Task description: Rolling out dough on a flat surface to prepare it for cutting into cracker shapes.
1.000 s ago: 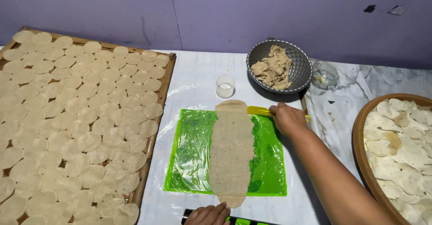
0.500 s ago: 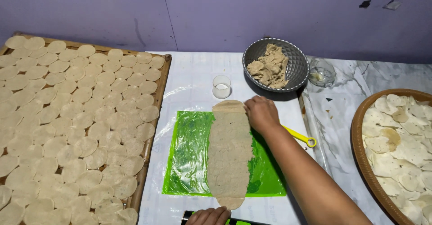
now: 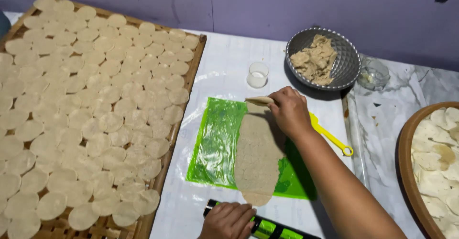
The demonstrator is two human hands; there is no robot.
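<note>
Two hands are showing: the right hand (image 3: 290,111) and the left hand (image 3: 229,221). One long dough sheet (image 3: 256,157) is lying on one green plastic sheet (image 3: 215,138). Far off are sitting one metal bowl (image 3: 345,59) and one small white cup (image 3: 257,74). Two trays of discs are flanking everything: a left tray (image 3: 191,83) and a right tray (image 3: 405,153), discs too many to count.

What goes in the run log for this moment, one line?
right hand: lifting far end of dough strip | left hand: on rolling pin | strip on green sheet | discs on tray at left
</note>
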